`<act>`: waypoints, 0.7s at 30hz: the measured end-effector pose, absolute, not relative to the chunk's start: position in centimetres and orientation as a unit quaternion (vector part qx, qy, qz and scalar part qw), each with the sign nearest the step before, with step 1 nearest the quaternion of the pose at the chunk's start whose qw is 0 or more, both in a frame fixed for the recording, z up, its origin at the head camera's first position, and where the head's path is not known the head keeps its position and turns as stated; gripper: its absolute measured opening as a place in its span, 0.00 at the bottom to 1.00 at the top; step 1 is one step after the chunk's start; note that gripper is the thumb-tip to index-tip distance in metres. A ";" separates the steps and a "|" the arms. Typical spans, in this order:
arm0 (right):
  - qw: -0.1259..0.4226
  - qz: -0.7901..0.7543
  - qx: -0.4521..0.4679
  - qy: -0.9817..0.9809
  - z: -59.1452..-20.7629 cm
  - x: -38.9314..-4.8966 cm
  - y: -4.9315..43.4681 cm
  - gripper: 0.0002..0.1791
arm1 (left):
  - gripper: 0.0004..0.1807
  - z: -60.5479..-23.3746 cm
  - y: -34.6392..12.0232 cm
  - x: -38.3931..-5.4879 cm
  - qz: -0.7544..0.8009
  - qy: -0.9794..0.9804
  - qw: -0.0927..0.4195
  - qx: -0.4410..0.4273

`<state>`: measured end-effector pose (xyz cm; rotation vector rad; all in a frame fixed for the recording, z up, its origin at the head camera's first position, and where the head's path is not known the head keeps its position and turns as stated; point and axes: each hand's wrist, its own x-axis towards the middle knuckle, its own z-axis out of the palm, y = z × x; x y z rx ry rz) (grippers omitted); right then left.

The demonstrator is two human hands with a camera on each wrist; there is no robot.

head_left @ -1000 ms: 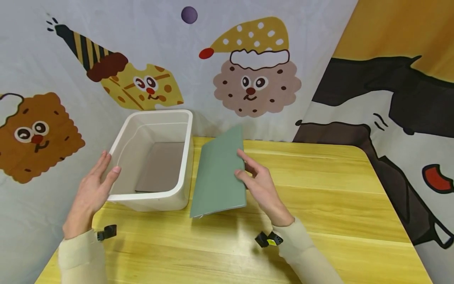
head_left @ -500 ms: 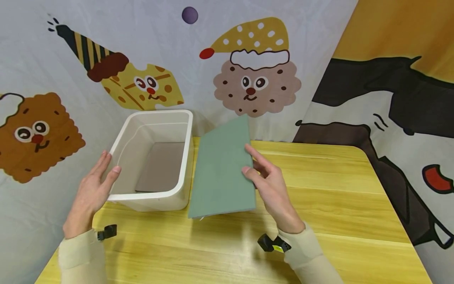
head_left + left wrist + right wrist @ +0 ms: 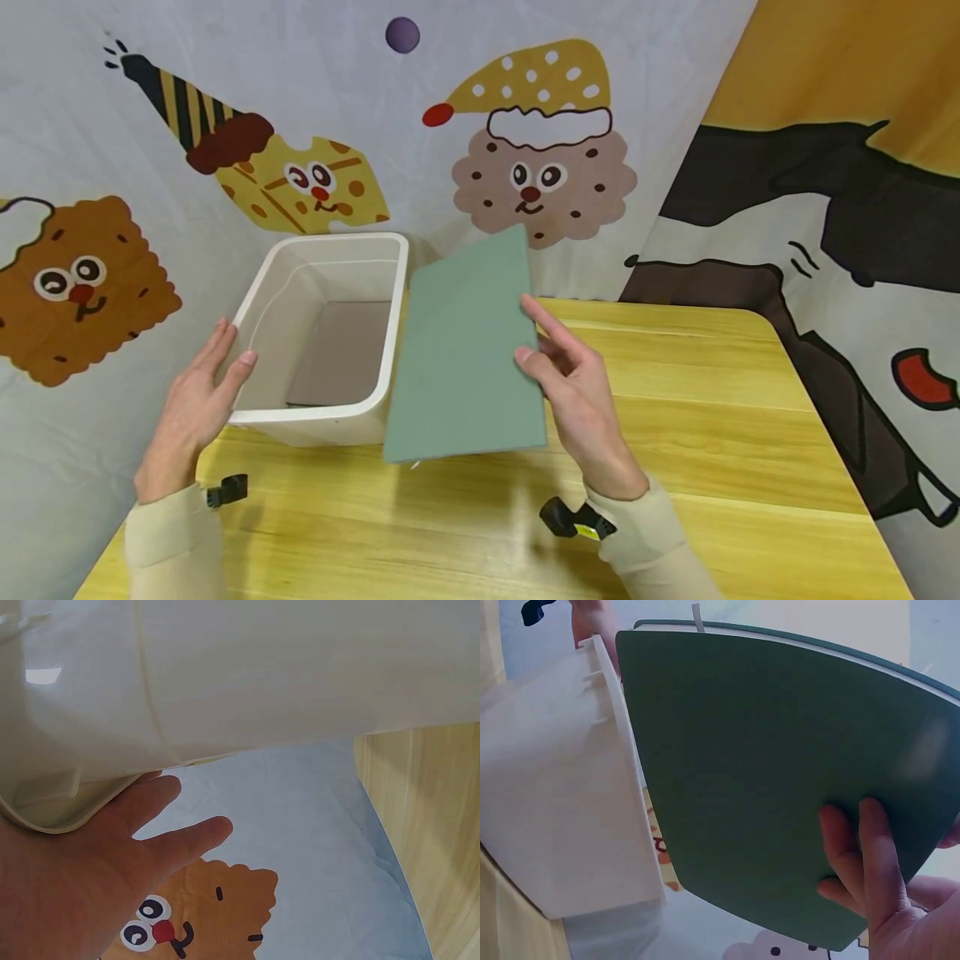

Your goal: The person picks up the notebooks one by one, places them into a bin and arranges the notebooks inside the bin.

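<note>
My right hand (image 3: pixel 588 400) grips a green hardcover notebook (image 3: pixel 465 358) by its right edge, thumb on the upper cover and fingers spread on the underside. A pale ribbon marker (image 3: pixel 697 616) sticks out from its pages. The notebook hangs tilted above the table, its left edge close to the right side of a white plastic bin (image 3: pixel 382 354). My left hand (image 3: pixel 191 408) rests at the bin's left rim with its fingers straight. A flat grey-brown piece (image 3: pixel 341 354) with a dark front edge lies on the bin's floor.
The bin stands on a yellow wood-grain table (image 3: pixel 697 417), near its back left. Behind it hangs a white cloth (image 3: pixel 315 75) printed with cartoon biscuits and cheese. Small black devices (image 3: pixel 577 521) sit at both wrists.
My right hand first moved right with the notebook, then its far edge rose. The notebook now faces up more and its left edge overlaps the bin's side. The left hand stays put.
</note>
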<state>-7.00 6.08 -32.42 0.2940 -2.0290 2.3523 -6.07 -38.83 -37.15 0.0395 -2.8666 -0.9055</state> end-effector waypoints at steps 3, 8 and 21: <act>0.011 0.759 0.097 -0.643 -32.2 -6.9 5.7 0.31 | 0.37 -37.2 -38.8 -6.1 -0.299 -0.952 0.067 0.014; 0.012 0.768 0.105 -0.631 -31.9 -7.0 5.0 0.31 | 0.37 -37.2 -38.9 -6.2 -0.296 -0.953 0.067 0.016; 0.018 0.788 0.133 -0.601 -31.4 -7.6 2.4 0.30 | 0.37 -37.3 -39.0 -6.3 -0.301 -0.951 0.070 0.006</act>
